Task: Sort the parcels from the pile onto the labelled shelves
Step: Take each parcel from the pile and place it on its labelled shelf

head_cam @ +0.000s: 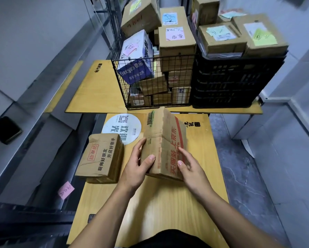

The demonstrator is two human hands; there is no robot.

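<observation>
**Both hands on one box, centre frame**

Left hand (138,162) thumb on the near face, fingers wrapped round the left side of the box (165,143). Right hand (190,166) fingers spread flat on the red-printed side. Box tilted on the wooden table (168,208). Second box (101,157) just left. Wire basket (150,83) and black crate (234,79) of parcels at upper centre.

Both hands, left hand (138,161) & right hand (189,165), grip tilted cardboard parcel (165,142) over wooden table (168,203).
</observation>
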